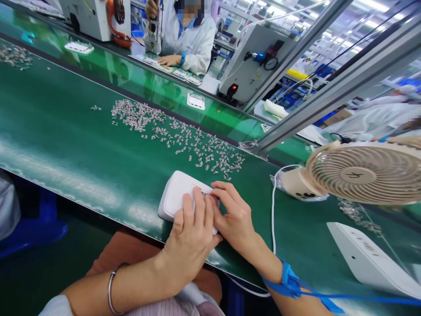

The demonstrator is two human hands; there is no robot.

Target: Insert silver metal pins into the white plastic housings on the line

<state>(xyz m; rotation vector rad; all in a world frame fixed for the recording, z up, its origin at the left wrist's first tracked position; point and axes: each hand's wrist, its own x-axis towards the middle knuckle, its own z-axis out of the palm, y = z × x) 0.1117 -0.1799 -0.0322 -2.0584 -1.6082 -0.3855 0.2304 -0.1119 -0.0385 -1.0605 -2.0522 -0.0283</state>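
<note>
A white plastic device housing point(179, 192) with rounded corners lies on the green bench at its front edge. My left hand point(194, 228), with a metal bangle on the wrist, rests across the housing and steadies it, its thumb at the near side. My right hand point(233, 213), wearing a blue wrist strap point(286, 281), is bent over the housing's right end. Its thumb and fingers come together at the slotted edge; whatever is between them is hidden. Many small metal clips point(138, 115) lie scattered on the bench beyond the housing.
A beige fan point(358, 173) with a white cable point(273, 210) stands at right. Near it is another white housing point(368, 254). Across the bench, a co-worker point(194, 39) works over boards beside a conveyor carrying white parts point(196, 101). A metal post point(296, 105) rises behind.
</note>
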